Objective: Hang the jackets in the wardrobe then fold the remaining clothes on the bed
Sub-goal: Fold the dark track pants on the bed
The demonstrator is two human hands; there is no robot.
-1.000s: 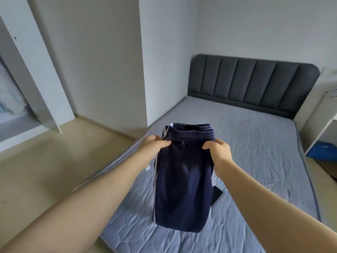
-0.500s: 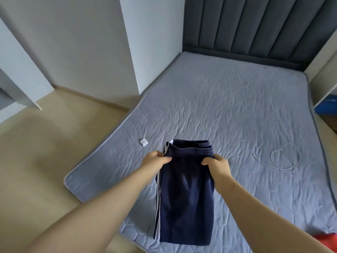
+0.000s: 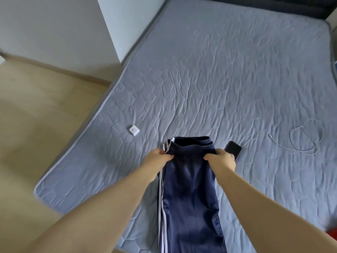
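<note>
Pinching waistband of navy trousers (image 3: 189, 198), left grip (image 3: 160, 158) and right grip (image 3: 223, 159), legs seemingly touching bed (image 3: 218, 79).

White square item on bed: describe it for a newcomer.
On the grey quilted mattress, look near the left edge. A small white square object lies there, left of the navy white-striped track pants. It alone is square with a purple mark; the black phone and looped white cable lie further right.

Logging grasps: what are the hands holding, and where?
Both hold the navy track pants at the waistband: left hand at its left corner, right hand at its right.
</note>
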